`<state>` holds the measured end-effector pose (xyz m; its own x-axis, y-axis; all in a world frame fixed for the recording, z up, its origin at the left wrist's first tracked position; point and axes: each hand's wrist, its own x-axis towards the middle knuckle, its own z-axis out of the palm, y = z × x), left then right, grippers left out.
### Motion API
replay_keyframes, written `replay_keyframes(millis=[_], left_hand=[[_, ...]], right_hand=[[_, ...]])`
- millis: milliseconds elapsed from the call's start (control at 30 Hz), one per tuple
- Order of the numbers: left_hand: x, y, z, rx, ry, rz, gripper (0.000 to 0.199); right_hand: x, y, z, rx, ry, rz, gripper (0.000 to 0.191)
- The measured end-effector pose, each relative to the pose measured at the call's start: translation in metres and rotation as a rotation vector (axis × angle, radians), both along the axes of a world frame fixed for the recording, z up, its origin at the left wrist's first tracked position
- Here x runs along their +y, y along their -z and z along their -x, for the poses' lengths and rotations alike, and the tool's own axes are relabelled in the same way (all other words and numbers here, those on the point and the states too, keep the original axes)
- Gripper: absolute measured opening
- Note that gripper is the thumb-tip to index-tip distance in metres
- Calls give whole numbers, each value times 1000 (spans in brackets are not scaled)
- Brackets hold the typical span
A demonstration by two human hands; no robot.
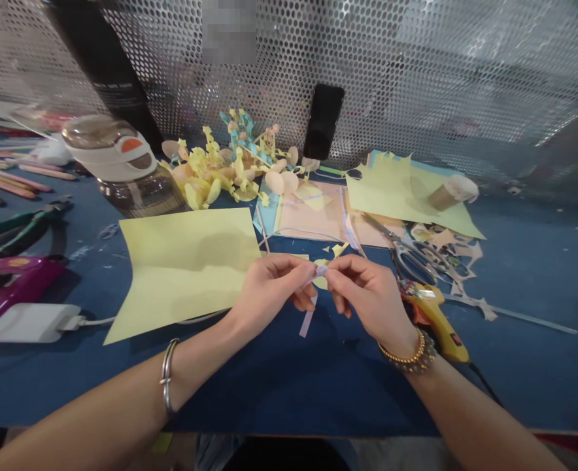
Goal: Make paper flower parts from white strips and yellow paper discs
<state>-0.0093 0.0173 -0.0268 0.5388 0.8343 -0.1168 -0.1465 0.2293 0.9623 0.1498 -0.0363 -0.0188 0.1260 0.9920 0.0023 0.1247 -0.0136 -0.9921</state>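
Observation:
My left hand (pixel 282 282) and my right hand (pixel 362 288) meet fingertip to fingertip above the table. Between them they pinch a narrow lilac paper strip (pixel 308 322), whose loose end hangs below my left fingers. At the fingertips the strip looks folded or rolled, though the fingers partly cover it. Behind the hands lies a small round yellow paper piece (pixel 321 282), with yellow scraps (pixel 339 250) nearby. A large yellow sheet (pixel 191 261) with curled edges rests left of my left hand. Close to my right wrist is a yellow glue gun (pixel 433 314).
Scissors (pixel 411 255) and paper offcuts (pixel 458 255) lie to the right. Coloured paper (pixel 313 216), paper flowers (pixel 215 167) and a phone (pixel 323 121) are at the back by a perforated metal panel (pixel 416 78). A bottle (pixel 127 170), pliers (pixel 29 226) and a white adapter (pixel 31 322) are left.

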Motion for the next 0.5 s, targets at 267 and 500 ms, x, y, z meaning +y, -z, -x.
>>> replay_keyframes(millis=[267,500], left_hand=[[-3,-5,-1,54,-45,-26,18],[-3,-5,0,95,-84,-79,18]], right_hand=[[-1,-3,1,-51,21,-10,17],[0,-1,2,-51,12,-24,17]])
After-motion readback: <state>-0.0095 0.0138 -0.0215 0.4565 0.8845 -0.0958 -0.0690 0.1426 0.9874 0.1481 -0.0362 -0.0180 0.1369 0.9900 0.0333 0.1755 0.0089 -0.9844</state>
